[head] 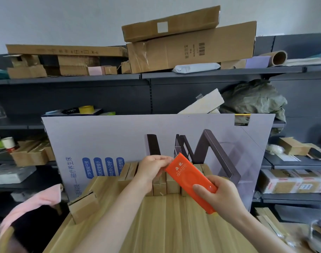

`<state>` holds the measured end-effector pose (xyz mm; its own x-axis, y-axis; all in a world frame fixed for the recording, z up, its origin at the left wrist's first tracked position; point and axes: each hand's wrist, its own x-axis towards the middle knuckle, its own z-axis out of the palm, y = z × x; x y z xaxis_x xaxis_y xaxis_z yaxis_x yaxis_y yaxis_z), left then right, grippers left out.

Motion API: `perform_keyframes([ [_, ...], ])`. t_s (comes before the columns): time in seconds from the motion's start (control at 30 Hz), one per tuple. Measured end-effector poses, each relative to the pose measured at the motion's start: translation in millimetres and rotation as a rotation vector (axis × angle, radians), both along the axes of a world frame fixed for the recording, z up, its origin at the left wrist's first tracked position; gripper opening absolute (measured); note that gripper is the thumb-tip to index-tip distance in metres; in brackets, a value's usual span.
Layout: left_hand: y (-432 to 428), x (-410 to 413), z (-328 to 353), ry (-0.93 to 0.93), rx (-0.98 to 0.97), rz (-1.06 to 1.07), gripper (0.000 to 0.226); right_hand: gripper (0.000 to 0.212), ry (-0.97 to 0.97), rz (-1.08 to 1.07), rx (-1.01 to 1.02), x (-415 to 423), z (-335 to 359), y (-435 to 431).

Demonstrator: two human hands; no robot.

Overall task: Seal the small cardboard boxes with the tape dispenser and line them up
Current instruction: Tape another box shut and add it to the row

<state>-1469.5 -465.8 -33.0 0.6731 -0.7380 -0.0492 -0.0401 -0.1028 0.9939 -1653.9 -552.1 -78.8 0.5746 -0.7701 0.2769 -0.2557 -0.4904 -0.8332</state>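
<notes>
An orange tape dispenser (188, 178) is lifted above the wooden table (167, 225). My right hand (220, 198) grips its lower end. My left hand (152, 168) pinches its upper end, where clear tape sticks up. Behind my hands a row of small cardboard boxes (171, 183) stands side by side along the table's far edge, partly hidden by my hands and the dispenser. One more small cardboard box (84, 207) lies apart at the table's left edge with a flap loose.
A large printed carton (110, 143) stands upright behind the table. Dark shelves (192, 73) all around carry cardboard boxes, tape rolls and bags. A pink cloth (37, 203) hangs at the lower left. Flat packages (291, 183) fill the right shelf.
</notes>
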Motion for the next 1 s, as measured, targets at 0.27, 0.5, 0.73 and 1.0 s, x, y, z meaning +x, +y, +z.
perform_keyframes([
  [0.27,-13,13,-11,-0.053,0.164,0.156,0.011,0.033,0.212,-0.041,-0.059,17,11,15],
  [0.5,-14,27,-32,0.007,0.217,0.302,0.021,0.039,0.382,-0.053,-0.114,17,13,20],
  [0.73,-2,42,-66,0.109,0.239,0.362,0.024,0.031,0.431,-0.007,0.05,-26,-12,11],
  [1.0,20,27,-159,0.219,0.349,0.419,0.021,0.024,0.62,0.058,0.228,-59,-54,9],
])
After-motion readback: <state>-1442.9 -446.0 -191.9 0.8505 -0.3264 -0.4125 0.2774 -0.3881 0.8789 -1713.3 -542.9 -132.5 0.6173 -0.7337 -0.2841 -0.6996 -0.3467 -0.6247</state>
